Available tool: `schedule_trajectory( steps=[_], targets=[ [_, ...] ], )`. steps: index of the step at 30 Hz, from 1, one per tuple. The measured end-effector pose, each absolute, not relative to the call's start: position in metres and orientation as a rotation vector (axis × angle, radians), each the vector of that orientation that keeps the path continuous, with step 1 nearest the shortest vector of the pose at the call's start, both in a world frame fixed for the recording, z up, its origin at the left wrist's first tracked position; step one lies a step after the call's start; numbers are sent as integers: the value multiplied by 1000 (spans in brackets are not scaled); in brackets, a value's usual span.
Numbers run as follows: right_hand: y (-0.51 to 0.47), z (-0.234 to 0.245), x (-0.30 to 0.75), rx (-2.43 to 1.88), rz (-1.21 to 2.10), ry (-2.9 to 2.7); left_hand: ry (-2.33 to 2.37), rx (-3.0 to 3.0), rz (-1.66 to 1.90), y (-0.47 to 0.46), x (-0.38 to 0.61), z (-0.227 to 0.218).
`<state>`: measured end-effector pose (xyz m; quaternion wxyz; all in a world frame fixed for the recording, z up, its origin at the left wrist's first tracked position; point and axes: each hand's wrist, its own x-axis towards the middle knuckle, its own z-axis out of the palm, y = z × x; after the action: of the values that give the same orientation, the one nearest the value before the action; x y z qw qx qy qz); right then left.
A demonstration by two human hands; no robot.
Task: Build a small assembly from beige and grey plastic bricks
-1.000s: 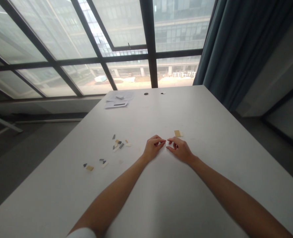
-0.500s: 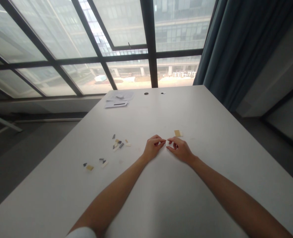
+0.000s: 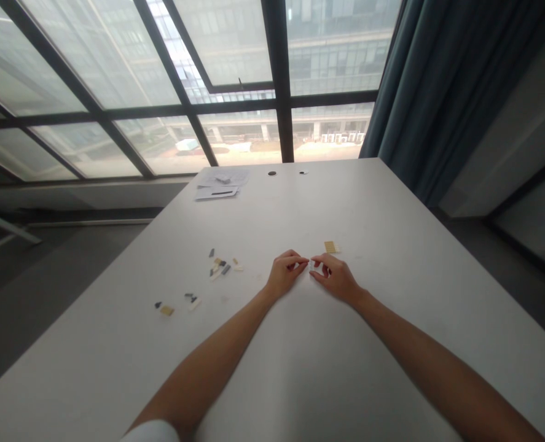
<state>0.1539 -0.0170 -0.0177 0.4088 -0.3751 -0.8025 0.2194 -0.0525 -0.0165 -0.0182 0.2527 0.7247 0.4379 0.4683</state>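
Both hands meet over the middle of the white table (image 3: 272,368). My right hand (image 3: 337,279) pinches a small white building brick (image 3: 311,266) between thumb and fingers. On the brick's left side, my left hand (image 3: 285,271) has thumb and index finger pressed together at its edge. The fingertips partly cover the brick, so its full shape is hidden. Just beyond my right hand lies a flat tan studded plate (image 3: 330,247) with a pale strip along its right side.
Loose grey, tan and cream bricks (image 3: 225,269) lie in a group left of my hands. Nearer the left edge are another tan plate (image 3: 166,310) and a few small grey and cream pieces (image 3: 193,299). Papers (image 3: 217,193) rest at the far left corner, by the window.
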Motion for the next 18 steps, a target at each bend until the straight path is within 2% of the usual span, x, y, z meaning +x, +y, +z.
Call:
schedule_trajectory(
  steps=[18],
  targets=[
    [-17, -19, 154, -944, 551, -2028, 1203, 1976, 1274, -17, -52, -16]
  ],
)
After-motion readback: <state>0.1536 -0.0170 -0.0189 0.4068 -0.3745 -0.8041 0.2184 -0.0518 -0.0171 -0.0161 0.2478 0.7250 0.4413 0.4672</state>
